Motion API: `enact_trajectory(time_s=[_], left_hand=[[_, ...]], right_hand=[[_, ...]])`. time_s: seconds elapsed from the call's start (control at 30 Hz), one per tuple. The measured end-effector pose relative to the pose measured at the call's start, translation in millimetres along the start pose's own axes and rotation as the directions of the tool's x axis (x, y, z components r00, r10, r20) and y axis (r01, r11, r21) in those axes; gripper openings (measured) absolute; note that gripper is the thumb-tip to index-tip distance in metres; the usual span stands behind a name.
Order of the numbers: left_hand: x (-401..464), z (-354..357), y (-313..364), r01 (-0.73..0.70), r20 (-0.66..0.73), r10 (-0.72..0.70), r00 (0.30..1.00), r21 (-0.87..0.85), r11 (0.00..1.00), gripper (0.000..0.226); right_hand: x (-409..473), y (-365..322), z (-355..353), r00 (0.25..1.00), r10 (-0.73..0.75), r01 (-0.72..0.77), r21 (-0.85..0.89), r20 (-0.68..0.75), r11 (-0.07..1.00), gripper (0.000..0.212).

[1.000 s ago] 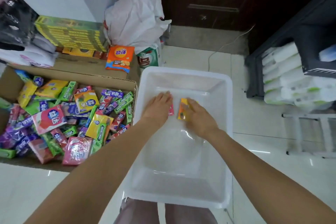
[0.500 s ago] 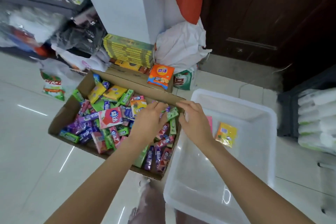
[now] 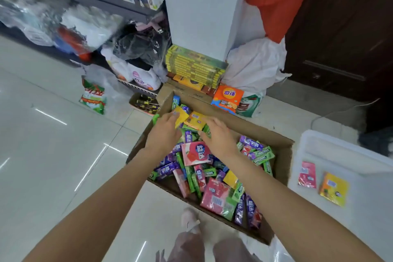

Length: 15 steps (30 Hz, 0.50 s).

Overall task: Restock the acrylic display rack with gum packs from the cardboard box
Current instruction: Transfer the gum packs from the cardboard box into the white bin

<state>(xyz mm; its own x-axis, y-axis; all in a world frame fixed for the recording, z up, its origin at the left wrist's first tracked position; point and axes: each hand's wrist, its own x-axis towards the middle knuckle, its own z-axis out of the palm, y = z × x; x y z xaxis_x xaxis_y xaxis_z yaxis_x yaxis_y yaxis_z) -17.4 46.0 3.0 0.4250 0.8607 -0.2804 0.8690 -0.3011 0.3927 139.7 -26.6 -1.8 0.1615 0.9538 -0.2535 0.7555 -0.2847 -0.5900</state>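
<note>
i am leaning over the cardboard box (image 3: 282, 153) with both hands reaching into its far end, where the yellow packs are lying. my left hand (image 3: 164, 132) is touching a yellow gum pack (image 3: 181, 116) at its fingertips; the fingers are looking nearly straight over it and i cannot tell whether the thumb is pinching it from below. that pack is sitting just ahead of my knuckles, tilted, with its long axis running away from me toward the box's far corner. my right hand (image 3: 219, 136) is hovering flat and relaxed, holding nothing, fingers pointing left toward a second yellow pack (image 3: 196, 121) that is lying just beyond their tips, beside the first. so the left hand is the nearer one to a grip, and the right is needing only a short reach forward and left. the rest of the gum packs (image 3: 214, 178), pink, purple and green, are piled loosely under and behind my wrists. the white plastic bin (image 3: 340, 149) is standing to my right, just beside the box, with a pink pack (image 3: 307, 174) and a yellow pack in the bin (image 3: 333, 188) lying flat in it. i am not seeing any acrylic rack here.
</note>
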Motion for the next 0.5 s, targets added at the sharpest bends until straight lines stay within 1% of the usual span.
enact_trajectory(time_s=[0.13,0.23,0.3,0.33,0.43,0.5], left_hand=[[21,12,-17,0.005,0.084,-0.005,0.996,0.0,1.0,0.065],[27,24,-19,-0.021,0.114,0.016,0.993,0.043,0.999,0.071],[28,29,-20,-0.039,0.105,0.032,0.994,0.071,0.997,0.074],[28,31,-22,-0.044,0.097,0.037,0.995,0.072,0.996,0.073],[29,34,-26,-0.047,0.031,0.047,0.998,0.003,0.999,0.066],[29,34,-26,-0.05,-0.015,0.049,0.999,-0.029,0.998,0.062]], right_hand=[[29,-2,25,0.996,0.082,-0.082,-0.005,0.029,0.997,0.063],[38,6,37,0.992,0.116,-0.112,-0.066,0.057,0.992,0.064],[34,12,41,0.993,0.111,-0.105,-0.115,0.043,0.988,0.059],[32,14,42,0.995,0.102,-0.1,-0.132,0.009,0.986,0.055],[29,18,40,0.992,0.075,-0.092,-0.167,-0.102,0.982,0.043],[30,18,41,0.991,0.073,-0.093,-0.189,-0.111,0.977,0.044]])
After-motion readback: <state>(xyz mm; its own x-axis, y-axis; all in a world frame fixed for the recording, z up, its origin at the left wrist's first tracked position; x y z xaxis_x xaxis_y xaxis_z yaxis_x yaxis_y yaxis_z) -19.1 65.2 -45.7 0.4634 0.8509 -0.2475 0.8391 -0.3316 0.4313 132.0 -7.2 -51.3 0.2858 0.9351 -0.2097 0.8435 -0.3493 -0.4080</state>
